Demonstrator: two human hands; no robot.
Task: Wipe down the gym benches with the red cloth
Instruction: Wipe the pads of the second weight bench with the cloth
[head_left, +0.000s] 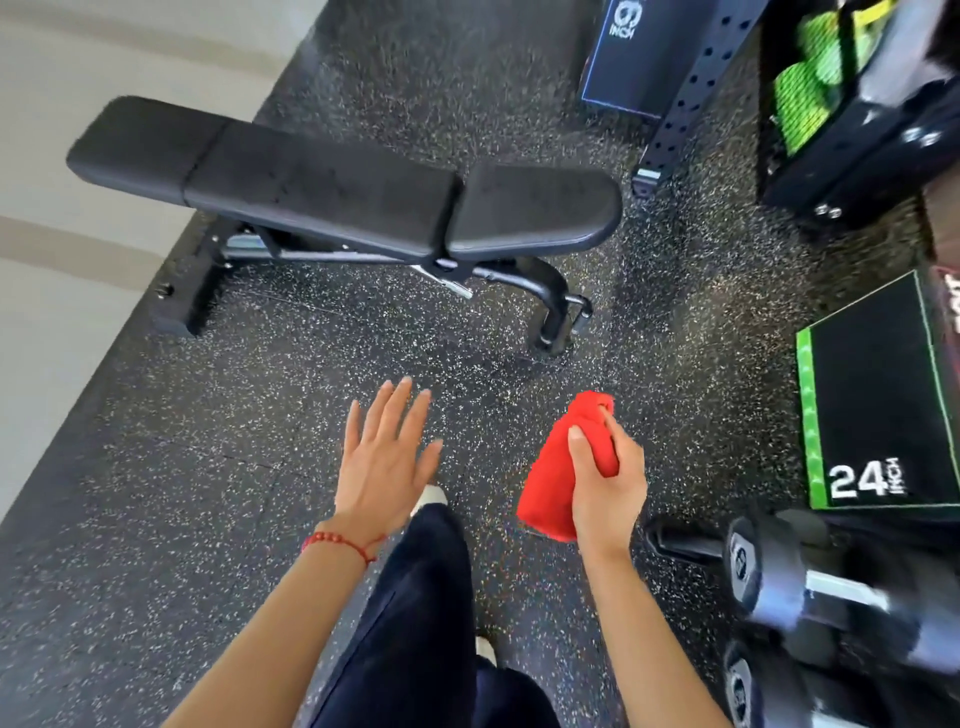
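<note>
You are at the approach step: your right hand (605, 488) grips the folded cloth (558, 467), your left hand (387, 457) is spread and empty. Next, carry the cloth forward onto the bench (332, 192) pad.

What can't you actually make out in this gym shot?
- Head view: dumbbells at lower right are motion-blurred and cut by the frame edge.
- Green items top right: blurred, unidentifiable.
- Red cloth: partly covered by the right hand.
- Bench underside: hidden by its pads.
</note>
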